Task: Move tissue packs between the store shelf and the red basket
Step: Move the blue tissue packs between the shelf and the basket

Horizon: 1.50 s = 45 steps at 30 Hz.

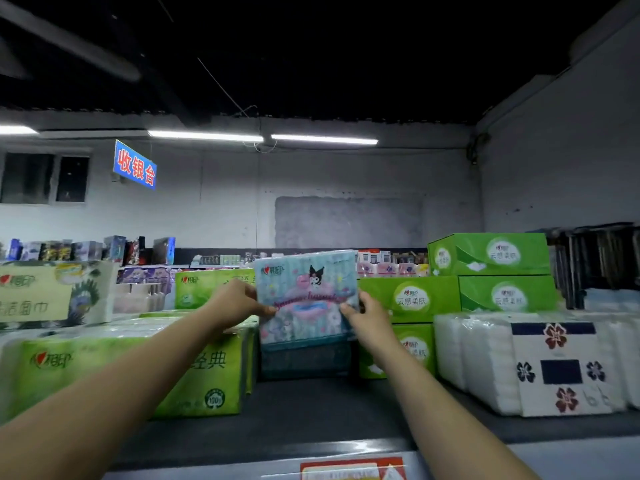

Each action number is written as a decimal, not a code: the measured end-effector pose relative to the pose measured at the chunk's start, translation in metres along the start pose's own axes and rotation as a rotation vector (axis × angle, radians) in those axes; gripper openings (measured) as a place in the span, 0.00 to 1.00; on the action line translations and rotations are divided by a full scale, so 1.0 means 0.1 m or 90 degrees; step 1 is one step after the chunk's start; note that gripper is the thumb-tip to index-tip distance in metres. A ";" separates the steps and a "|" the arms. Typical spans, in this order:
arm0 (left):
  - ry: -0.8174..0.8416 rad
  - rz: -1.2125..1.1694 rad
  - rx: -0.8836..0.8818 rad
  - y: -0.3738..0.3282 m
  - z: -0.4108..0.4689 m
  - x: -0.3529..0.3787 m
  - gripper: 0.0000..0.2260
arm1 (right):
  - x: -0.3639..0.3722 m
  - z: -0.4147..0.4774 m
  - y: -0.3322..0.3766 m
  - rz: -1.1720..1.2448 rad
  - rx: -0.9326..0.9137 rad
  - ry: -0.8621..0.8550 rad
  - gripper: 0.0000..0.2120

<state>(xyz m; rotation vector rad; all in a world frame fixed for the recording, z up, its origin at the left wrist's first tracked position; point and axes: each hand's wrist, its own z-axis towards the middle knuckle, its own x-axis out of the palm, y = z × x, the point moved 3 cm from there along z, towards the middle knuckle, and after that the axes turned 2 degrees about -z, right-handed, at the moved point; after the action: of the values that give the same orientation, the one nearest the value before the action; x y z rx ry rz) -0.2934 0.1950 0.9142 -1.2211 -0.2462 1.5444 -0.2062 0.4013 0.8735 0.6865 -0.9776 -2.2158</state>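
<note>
A pale blue tissue pack [306, 289] with pink cartoon print stands upright at the back of the dark top shelf [311, 407]. My left hand [237, 301] grips its left edge, thumb on the front. On the pack's right edge, my right hand [365, 311] holds it the same way. The pack's bottom sits on or just above a darker teal pack [304, 356] beneath it; I cannot tell whether they touch. No red basket is in view.
Green tissue packs [204, 372] stand to the left of the gap. Green boxes [488, 254] are stacked to the right, with white flower-printed packs [540, 368] in front of them. The shelf's front edge carries a red label [351, 469].
</note>
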 end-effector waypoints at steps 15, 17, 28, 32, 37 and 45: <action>0.136 -0.038 -0.044 0.11 0.05 0.14 0.08 | 0.04 -0.04 -0.11 -0.152 -0.016 0.038 0.11; 0.153 -0.083 -0.051 0.07 0.03 0.18 0.17 | 0.05 -0.04 -0.12 -0.178 -0.032 0.051 0.13; 0.139 -0.015 -0.013 0.08 0.06 0.20 0.53 | 0.11 -0.08 -0.24 -0.230 -0.024 0.123 0.23; 0.139 0.029 -0.011 0.09 0.07 0.20 0.36 | 0.11 -0.10 -0.23 -0.211 -0.029 0.121 0.27; 0.136 0.068 -0.009 0.07 0.06 0.20 0.34 | 0.11 -0.18 -0.20 -0.200 -0.082 0.136 0.48; 0.171 -0.041 0.001 0.05 0.00 0.19 0.43 | 0.10 -0.26 -0.14 -0.320 -0.095 0.169 0.46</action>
<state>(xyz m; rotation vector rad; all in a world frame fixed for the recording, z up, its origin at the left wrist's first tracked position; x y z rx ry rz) -0.2938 0.2083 0.8997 -1.3898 -0.1064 1.3088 -0.2004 0.3902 0.8453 1.2241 -0.5379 -2.4979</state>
